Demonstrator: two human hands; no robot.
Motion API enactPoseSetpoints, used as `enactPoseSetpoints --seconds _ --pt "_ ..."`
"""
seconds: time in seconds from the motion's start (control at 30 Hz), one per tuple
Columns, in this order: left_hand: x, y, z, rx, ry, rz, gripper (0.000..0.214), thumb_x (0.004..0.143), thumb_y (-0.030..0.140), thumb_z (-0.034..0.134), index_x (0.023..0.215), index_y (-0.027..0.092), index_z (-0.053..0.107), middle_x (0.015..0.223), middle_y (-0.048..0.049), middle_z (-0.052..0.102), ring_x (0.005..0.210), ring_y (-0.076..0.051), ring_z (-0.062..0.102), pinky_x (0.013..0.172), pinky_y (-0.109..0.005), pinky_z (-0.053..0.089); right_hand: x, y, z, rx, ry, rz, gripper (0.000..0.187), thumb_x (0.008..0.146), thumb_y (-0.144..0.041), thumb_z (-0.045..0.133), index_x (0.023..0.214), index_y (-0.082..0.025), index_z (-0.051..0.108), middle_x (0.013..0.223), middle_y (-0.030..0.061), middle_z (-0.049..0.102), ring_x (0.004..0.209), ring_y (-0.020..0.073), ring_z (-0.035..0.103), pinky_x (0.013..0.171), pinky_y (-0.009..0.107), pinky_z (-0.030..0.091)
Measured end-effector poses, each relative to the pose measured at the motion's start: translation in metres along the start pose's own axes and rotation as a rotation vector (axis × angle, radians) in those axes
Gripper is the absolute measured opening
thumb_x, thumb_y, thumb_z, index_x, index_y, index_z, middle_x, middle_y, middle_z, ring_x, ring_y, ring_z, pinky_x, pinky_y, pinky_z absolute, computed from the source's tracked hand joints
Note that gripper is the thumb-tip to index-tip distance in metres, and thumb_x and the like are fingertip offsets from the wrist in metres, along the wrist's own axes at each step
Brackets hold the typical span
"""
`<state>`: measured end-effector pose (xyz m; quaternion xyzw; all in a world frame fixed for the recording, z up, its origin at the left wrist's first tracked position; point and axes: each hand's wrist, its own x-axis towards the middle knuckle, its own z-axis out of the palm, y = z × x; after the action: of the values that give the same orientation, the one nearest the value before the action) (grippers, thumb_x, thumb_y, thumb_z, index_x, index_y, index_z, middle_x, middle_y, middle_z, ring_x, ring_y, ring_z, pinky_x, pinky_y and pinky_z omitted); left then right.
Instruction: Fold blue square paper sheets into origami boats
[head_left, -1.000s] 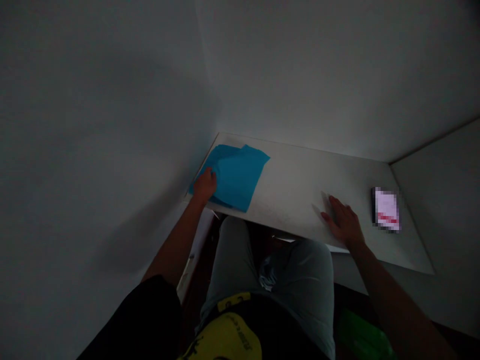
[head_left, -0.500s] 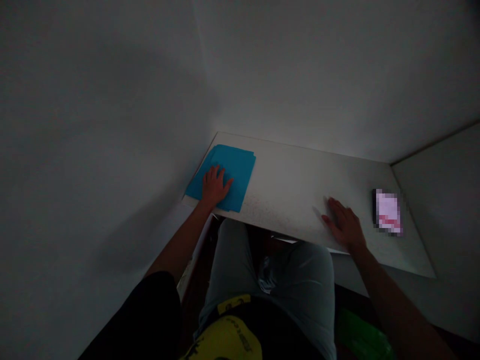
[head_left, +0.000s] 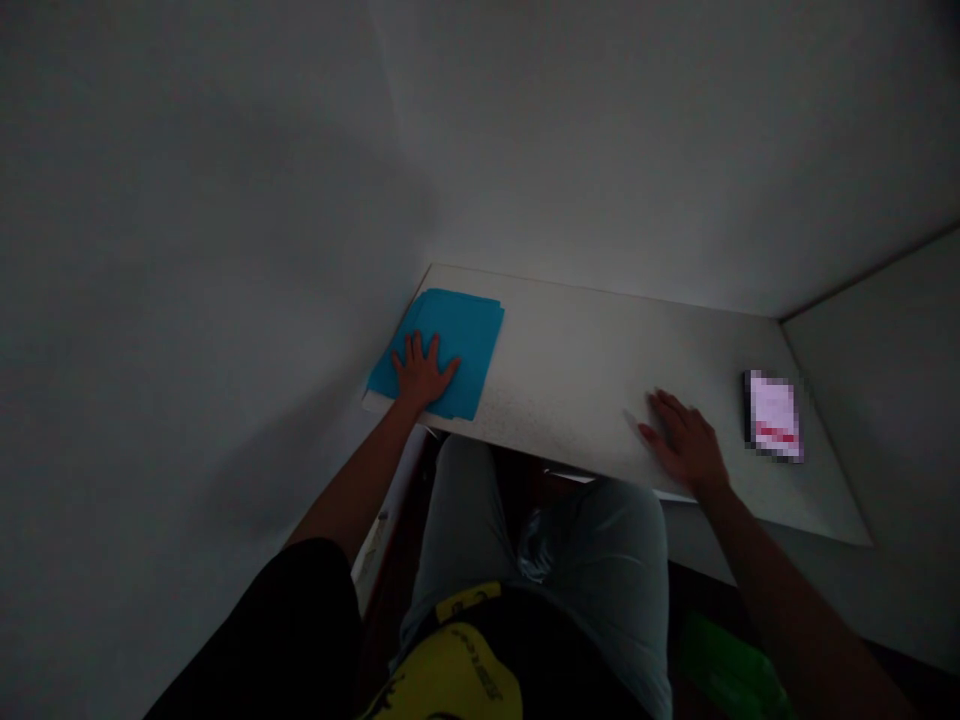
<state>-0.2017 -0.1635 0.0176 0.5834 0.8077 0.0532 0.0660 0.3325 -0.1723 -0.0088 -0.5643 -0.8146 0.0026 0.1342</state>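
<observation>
A flat stack of blue sheets (head_left: 472,335), perhaps paper or folders, lies at the left end of the white table (head_left: 577,350). Its edges are slightly out of line. My left hand (head_left: 423,372) rests flat on the stack with its fingers spread. Toward the front right of the table, my right hand (head_left: 686,440) lies palm down, fingers stretched out and thumb apart. Nothing is held in it.
A pixelated pink and white object with a dark edge (head_left: 775,415) lies at the table's right end. Walls (head_left: 600,150) close in the back and both sides. Below right is something green (head_left: 731,665). My legs (head_left: 615,540) are under the front edge.
My left hand has spread its fingers wider and shifted slightly left on the blue stack. The stack appears slightly further left as the view shifts. My right hand stays at about the same spot.
</observation>
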Motion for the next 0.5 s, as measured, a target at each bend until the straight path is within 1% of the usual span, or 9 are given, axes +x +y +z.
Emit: enactPoseSetpoints --seconds 0.07,0.13,0.2,0.27,0.37,0.43,0.5 --pt "0.003 0.000 -0.003 -0.008 -0.021 -0.014 0.086 0.106 0.074 0.036 0.175 0.022 0.032 0.185 -0.0198 0.016 0.173 -0.040 0.011 0.135 -0.071 0.014 0.000 -0.001 0.000 0.001 0.003 0.004 0.068 0.110 -0.058 0.039 0.169 -0.026 0.043 0.172 0.0133 0.050 0.156 0.0351 0.052 0.131 0.062 0.036" --pt "0.011 -0.001 -0.010 -0.029 -0.079 -0.046 0.089 0.103 0.076 0.042 0.173 0.023 0.035 0.185 -0.0203 0.017 0.172 -0.042 0.014 0.133 -0.072 0.018 0.000 -0.002 0.000 0.015 -0.003 0.021 0.068 0.110 -0.059 0.040 0.169 -0.026 0.043 0.172 0.0126 0.050 0.157 0.0346 0.051 0.131 0.062 0.036" --pt "0.023 -0.003 -0.021 -0.052 -0.133 -0.096 0.096 0.097 0.080 0.051 0.171 0.021 0.036 0.184 -0.0226 0.020 0.169 -0.045 0.020 0.132 -0.072 0.024 0.000 -0.003 -0.001 0.030 -0.001 0.035 0.067 0.109 -0.059 0.041 0.168 -0.027 0.044 0.172 0.0123 0.051 0.156 0.0346 0.051 0.131 0.063 0.036" --pt "0.035 -0.006 -0.033 -0.064 -0.147 -0.142 0.109 0.089 0.080 0.066 0.171 0.016 0.032 0.181 -0.0269 0.023 0.167 -0.048 0.025 0.131 -0.070 0.028 0.000 -0.003 -0.001 0.040 0.015 0.033 0.067 0.109 -0.060 0.043 0.167 -0.028 0.046 0.170 0.0124 0.053 0.155 0.0346 0.052 0.130 0.063 0.037" --pt "0.048 -0.010 -0.048 -0.080 -0.178 -0.167 0.136 0.071 0.072 0.090 0.172 0.012 0.022 0.179 -0.0322 0.021 0.165 -0.052 0.024 0.129 -0.068 0.032 0.000 -0.004 -0.001 0.053 0.046 0.010 0.067 0.108 -0.060 0.045 0.167 -0.028 0.046 0.170 0.0128 0.054 0.154 0.0347 0.053 0.130 0.062 0.038" --pt "0.052 -0.011 -0.052 -0.102 -0.182 -0.168 0.146 0.063 0.065 0.099 0.171 0.010 0.020 0.177 -0.0345 0.022 0.163 -0.055 0.025 0.129 -0.066 0.033 -0.001 -0.004 -0.001 0.058 0.059 0.001 0.068 0.108 -0.060 0.046 0.167 -0.027 0.045 0.170 0.0128 0.053 0.154 0.0350 0.053 0.129 0.062 0.038" --pt "0.056 -0.013 -0.052 -0.130 -0.168 -0.169 0.147 0.058 0.060 0.103 0.169 0.007 0.023 0.173 -0.0356 0.029 0.161 -0.054 0.031 0.129 -0.060 0.035 -0.002 -0.004 -0.001 0.061 0.068 0.000 0.069 0.108 -0.060 0.047 0.168 -0.028 0.044 0.170 0.0126 0.053 0.154 0.0354 0.053 0.130 0.063 0.038"
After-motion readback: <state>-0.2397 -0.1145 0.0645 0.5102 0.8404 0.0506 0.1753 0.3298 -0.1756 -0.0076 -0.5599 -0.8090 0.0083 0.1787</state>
